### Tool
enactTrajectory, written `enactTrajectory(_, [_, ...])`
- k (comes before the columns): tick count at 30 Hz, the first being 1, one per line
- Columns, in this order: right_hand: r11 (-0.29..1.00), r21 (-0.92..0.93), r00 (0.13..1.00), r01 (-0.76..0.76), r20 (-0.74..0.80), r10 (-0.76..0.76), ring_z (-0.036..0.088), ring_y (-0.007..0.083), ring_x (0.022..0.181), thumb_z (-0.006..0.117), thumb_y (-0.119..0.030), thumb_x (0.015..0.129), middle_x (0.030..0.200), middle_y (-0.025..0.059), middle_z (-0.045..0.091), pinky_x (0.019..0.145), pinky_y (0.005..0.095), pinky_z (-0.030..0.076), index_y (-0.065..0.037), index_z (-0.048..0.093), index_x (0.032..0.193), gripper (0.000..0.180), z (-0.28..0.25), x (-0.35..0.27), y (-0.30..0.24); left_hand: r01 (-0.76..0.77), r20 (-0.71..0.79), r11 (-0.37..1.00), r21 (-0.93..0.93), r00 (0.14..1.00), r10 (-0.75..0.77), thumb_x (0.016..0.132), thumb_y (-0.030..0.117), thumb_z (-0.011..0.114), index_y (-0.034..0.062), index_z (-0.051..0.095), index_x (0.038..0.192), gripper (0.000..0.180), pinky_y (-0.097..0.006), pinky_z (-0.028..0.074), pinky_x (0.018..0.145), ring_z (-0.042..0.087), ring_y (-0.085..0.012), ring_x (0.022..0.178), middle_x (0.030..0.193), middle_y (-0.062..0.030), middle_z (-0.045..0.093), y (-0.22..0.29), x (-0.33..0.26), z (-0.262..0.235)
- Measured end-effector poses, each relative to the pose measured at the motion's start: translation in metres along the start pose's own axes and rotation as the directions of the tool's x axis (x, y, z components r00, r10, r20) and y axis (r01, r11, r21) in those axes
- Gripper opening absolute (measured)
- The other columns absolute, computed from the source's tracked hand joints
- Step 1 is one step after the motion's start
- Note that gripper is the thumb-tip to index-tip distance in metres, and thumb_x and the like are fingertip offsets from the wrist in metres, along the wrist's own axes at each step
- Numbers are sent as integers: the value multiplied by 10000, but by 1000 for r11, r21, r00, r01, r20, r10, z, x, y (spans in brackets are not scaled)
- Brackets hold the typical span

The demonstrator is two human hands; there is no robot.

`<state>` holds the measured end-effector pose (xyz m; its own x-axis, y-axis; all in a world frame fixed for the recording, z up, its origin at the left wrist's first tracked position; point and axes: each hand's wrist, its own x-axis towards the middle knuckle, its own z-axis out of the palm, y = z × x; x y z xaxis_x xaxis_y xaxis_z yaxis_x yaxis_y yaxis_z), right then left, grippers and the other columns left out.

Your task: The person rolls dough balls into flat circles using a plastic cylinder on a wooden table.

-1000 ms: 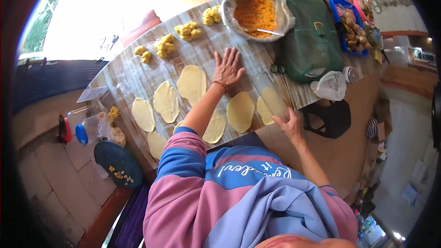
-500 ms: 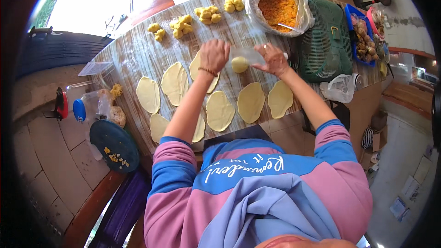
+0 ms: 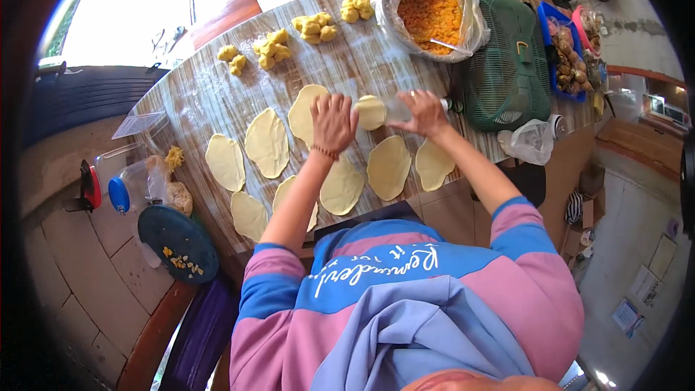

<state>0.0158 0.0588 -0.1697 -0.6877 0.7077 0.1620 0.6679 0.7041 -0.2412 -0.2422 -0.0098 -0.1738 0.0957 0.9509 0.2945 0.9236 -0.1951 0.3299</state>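
Observation:
A clear bottle (image 3: 396, 109) lies across a small round of pale dough (image 3: 371, 113) on the table. My right hand (image 3: 424, 114) grips the bottle near its white end, fingers on the far side and thumb on the near side. My left hand (image 3: 333, 124) is at the other end, fingers stretched out and lying flat; the bottle beneath it is hidden. Flattened dough sheets lie around my hands: one (image 3: 305, 110) partly behind my left hand, one (image 3: 267, 143) to its left, and others nearer me, such as a dough sheet (image 3: 389, 168) below the bottle.
Heaps of yellow dough-like lumps (image 3: 314, 27) line the far edge. A plastic-lined bowl of orange filling (image 3: 432, 16) with a spoon stands beside a green mesh basket (image 3: 509, 65). At right is a blue crate (image 3: 548, 17); at left, a blue-lidded jar (image 3: 119, 194) and dark round tray (image 3: 177, 232).
Both hands and the bottle have moved nearer me. The fingers of my left hand, curled before, are now stretched out. More of the dough round shows beyond the bottle.

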Motion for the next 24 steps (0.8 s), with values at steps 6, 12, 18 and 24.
enactTrajectory(6, [943,171,866,-284,468,176,676,421,894,670,-783,673,944,261,687,752,483,538,-43,608,1047,832,-20,76,30,175,193,983,-49,968,-162,959,363,494,62,681,859,369,-483,433,911,599,-333,953,956,-144,651,-39,97,12])
enactTrajectory(12, [999,11,999,-31,-41,32,640,311,805,706,-695,706,907,125,652,788,454,490,-101,607,1073,706,6,5,9,68,109,961,-268,993,-39,979,326,507,38,629,809,356,-481,485,722,598,-378,790,795,-180,633,-16,59,12])
enactTrajectory(18, [997,-70,998,-30,-61,25,524,260,1088,723,-593,703,1144,77,564,956,462,378,-125,526,1274,764,4,-52,-27,60,58,979,-194,997,-49,909,271,586,52,564,1091,285,-457,394,913,504,-333,1064,1107,-142,562,34,-59,-8])
enactTrajectory(24, [998,-7,990,63,-128,-64,603,239,944,710,-660,685,995,68,624,860,405,455,-117,598,1188,748,-16,-43,-16,81,91,965,-250,994,-60,916,280,583,58,562,1209,368,-459,337,1032,455,-343,1205,1274,-135,523,32,-48,-22])
